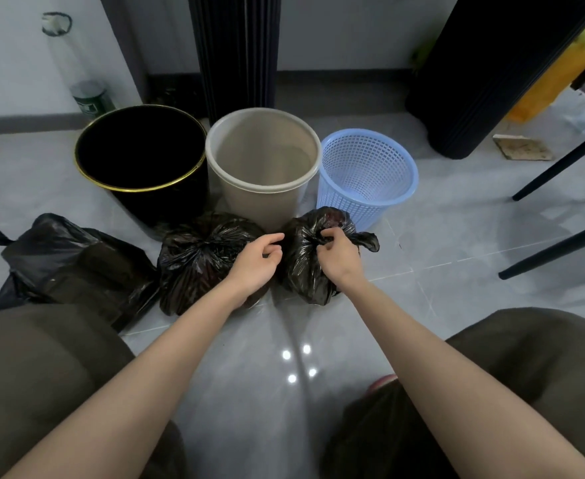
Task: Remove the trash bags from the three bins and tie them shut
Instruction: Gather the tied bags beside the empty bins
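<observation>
While your right hand (336, 252) pinches the bag (313, 257) neck, left hand (258, 259) hangs loosely curled, empty; film soft, slippery, so hold the gathered neck.

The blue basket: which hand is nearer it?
Right. The right hand grips the bag just before the blue basket; the left hand sits farther left.
</observation>
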### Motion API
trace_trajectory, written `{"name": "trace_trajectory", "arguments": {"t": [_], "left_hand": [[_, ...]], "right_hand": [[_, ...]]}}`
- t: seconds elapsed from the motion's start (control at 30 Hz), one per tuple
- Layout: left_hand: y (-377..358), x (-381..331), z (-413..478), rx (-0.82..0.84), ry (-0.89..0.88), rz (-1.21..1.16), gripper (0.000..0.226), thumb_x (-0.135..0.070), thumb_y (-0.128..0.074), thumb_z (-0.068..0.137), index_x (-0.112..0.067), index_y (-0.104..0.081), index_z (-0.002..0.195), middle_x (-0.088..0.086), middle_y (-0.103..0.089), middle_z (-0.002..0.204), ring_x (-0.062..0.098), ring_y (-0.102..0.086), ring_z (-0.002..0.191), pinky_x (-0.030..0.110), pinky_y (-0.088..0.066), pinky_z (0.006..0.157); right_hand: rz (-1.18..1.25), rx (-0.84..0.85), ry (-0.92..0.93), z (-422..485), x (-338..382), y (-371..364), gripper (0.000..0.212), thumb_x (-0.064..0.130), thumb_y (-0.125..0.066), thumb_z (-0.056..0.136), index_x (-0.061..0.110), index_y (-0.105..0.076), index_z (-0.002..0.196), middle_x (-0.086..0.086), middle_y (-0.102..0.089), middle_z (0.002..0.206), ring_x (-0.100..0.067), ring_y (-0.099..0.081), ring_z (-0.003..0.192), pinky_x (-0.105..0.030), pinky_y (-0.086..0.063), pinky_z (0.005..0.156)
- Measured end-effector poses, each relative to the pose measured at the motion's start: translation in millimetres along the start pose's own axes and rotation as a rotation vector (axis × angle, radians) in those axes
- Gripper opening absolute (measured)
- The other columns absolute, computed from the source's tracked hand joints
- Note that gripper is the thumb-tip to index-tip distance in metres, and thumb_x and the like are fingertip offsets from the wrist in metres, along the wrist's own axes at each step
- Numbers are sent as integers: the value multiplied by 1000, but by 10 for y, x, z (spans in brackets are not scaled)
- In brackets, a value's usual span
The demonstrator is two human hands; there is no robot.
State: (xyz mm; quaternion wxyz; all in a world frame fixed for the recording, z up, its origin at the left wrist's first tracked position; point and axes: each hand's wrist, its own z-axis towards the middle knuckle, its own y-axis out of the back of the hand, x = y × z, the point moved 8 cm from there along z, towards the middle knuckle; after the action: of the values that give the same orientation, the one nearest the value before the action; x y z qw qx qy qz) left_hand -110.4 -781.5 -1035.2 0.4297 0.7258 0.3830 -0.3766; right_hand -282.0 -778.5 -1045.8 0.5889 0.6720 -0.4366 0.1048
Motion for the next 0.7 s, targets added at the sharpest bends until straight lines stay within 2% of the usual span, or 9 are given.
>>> {"name": "trace_trajectory", "arguments": {"t": [0.1, 0.27, 0.5, 0.7], "left_hand": [[176, -150, -145, -51, -34, 1, 38, -12, -45, 95, -20, -52, 131, -2, -62, 109, 15, -57, 100, 29, -43, 90], [638, -484, -475, -140, -123, 45, 35, -12, -46, 94, -18, -55, 128, 1, -65, 109, 20, -60, 108, 35, -44, 102], [1437, -995, -1122, -291, -237, 32, 32, -17, -45, 97, -24, -53, 127, -8, -62, 105, 13, -58, 104, 35, -46, 93], [2056, -1237, -1641, -414, -293, -15, 33, -20, -43, 98, -23, -50, 130, -8, -64, 109, 15, -58, 110, 39, -47, 97]], "right_hand": [[19, 14, 85, -198, 296, 101, 31, 15, -49, 91, 18, -56, 121, -7, -66, 108, -24, -60, 105, -33, -46, 90], [59, 16, 268, -610, 935, 327, 29, 18, -50, 91, 20, -57, 119, 1, -63, 98, -20, -61, 100, -32, -46, 87], [215, 105, 453, -1234, 1719, 570, 26, 24, -55, 91, 26, -59, 116, 4, -66, 100, -12, -62, 94, -33, -50, 91], [239, 155, 602, -1711, 2361, 676, 21, 24, -57, 91, 29, -60, 111, 7, -67, 99, -11, -62, 94, -29, -50, 87]]}}
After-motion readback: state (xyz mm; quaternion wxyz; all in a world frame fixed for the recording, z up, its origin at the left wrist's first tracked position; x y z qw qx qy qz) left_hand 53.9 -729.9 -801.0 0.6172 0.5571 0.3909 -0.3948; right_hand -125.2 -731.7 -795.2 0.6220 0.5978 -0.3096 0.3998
